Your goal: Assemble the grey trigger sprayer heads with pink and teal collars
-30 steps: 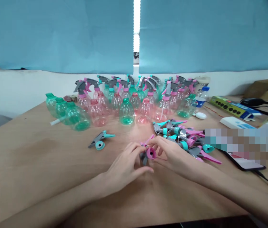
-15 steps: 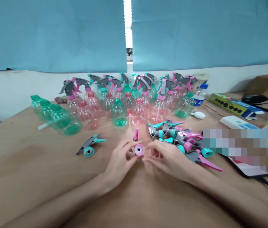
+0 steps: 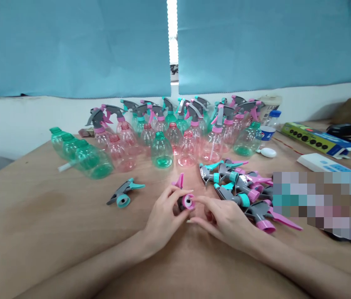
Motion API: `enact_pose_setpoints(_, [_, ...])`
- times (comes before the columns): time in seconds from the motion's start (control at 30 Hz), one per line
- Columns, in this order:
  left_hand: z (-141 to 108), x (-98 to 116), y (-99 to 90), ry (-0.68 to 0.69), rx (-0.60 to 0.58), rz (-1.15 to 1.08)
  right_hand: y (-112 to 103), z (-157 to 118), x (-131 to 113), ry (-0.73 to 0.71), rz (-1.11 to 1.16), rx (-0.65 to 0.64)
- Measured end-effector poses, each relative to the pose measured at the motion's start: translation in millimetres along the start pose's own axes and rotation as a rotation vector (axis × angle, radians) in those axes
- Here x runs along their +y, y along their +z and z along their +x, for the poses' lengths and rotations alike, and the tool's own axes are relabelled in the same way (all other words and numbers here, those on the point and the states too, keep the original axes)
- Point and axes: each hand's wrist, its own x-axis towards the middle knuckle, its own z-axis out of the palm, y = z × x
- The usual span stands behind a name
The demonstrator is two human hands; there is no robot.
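Note:
Near the middle of the table, my left hand [image 3: 166, 212] grips a pink and grey spray head [image 3: 189, 201] between thumb and fingers. The round pink collar faces me, showing a white inside with a dark hole. My right hand [image 3: 222, 214] is at the collar's right side, its index fingertip at the rim and its thumb apart below; the other fingers are curled. To the left lies a grey and teal spray head [image 3: 123, 195]. A pile of spray heads [image 3: 246, 189], pink and teal, lies right of my hands.
Behind my hands stand several pink and green bottles [image 3: 162, 151], many with spray heads on. Green bottles [image 3: 92, 160] line the left. At the right are a labelled plastic bottle [image 3: 268, 129], a green and blue box [image 3: 312, 139] and a white box [image 3: 323, 162].
My right index finger has come to the collar's rim. The held spray head has tilted, its pink lever now leaning left. The whole view has shifted slightly.

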Motion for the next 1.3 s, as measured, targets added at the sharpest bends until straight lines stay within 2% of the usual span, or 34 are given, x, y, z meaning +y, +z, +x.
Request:
enact_pose_setpoints(0.33, [1,-2,1.4,0.034,-0.006,-0.01,7,-6,0,0.071,-0.011,-0.016])
enact_pose_setpoints(0.6, [1,-6,0.7,0.09,-0.061,-0.023,3,-5,3,0.202,0.359,-0.079])
enact_pose_setpoints(0.83, [1,-4,1.0,0.127,-0.109,-0.024,-1,-2,2,0.221,0.484,-0.101])
enact_pose_setpoints(1.1, [3,-2,0.2,0.129,-0.181,-0.024,-4,1,6,0.25,0.483,-0.172])
enact_pose_setpoints(1.3, [4,0,-0.4,0.081,-0.198,-0.067,-8,6,9,0.181,0.381,-0.199])
